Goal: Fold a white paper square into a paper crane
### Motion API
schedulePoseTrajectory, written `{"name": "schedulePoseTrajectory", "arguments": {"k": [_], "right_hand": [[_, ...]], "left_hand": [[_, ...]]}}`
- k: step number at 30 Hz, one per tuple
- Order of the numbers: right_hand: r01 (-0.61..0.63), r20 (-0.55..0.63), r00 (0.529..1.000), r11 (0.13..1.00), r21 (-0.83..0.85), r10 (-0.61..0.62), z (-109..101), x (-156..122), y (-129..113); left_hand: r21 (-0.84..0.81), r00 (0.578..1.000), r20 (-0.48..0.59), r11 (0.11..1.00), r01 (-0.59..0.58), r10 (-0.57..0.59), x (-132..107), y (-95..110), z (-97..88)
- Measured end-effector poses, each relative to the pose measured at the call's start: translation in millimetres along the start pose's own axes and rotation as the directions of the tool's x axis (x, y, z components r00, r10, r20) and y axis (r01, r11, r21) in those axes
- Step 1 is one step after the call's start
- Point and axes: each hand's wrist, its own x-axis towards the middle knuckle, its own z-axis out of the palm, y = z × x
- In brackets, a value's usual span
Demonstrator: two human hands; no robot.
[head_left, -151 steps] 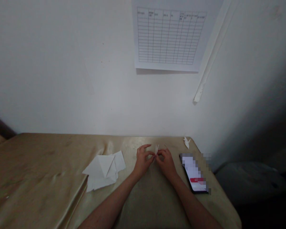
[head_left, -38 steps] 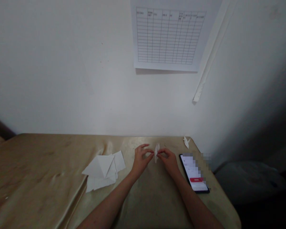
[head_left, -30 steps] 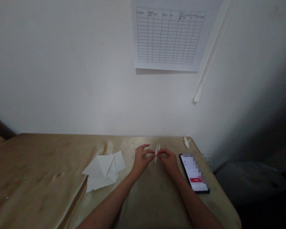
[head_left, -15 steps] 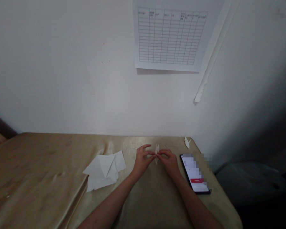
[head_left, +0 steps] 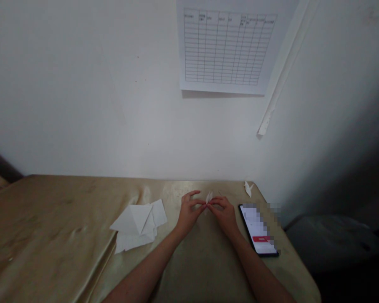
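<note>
Evidently, thumb and index fingers of the left hand (head_left: 188, 210) and right hand (head_left: 223, 211) are clamped on a small folded paper (head_left: 209, 197), over the desk (head_left: 202, 261). The step appears to be shaping its flaps; the next move calls for a light, even pinch. From there: bird-shaped fold (head_left: 248, 190) at three o'clock, phone (head_left: 255, 227) at four, loose sheets (head_left: 135, 225) at eight. Printed chart (head_left: 224, 50) at twelve: headings illegible, as is the phone's red button (head_left: 261, 239).

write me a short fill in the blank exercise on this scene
The small folded piece pinched between the left hand and right hand is coloured ____.
In the picture, the phone lies to the ____ of both hands.
The loose paper sheets lie to their ____.
The printed grid hangs on the ____.

Missing words: white; right; left; wall.
</note>
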Motion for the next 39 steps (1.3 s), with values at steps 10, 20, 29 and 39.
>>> {"name": "schedulePoseTrajectory", "arguments": {"k": [10,20,29,39], "right_hand": [[-0.064,0.042,0.997,0.997,0.047,0.062,0.8,0.2,5.6],[-0.113,0.037,0.993,0.991,0.065,0.111,3.0,-0.2,3.9],[-0.126,0.052,0.991,0.990,0.063,0.123,3.8,0.3,5.0],[-0.091,0.061,0.994,0.995,0.036,0.089,2.7,-0.4,7.2]], "left_hand": [[0.006,0.999,0.006,0.999,-0.039,0.039,-0.4,-2.5,-0.7],[0.056,0.996,0.022,0.995,-0.087,0.086,-1.1,-2.0,0.2],[0.074,0.994,0.012,0.991,-0.110,0.109,-2.3,-2.7,1.1],[0.058,0.996,0.022,0.995,-0.082,0.081,0.0,-1.6,0.1]]}}
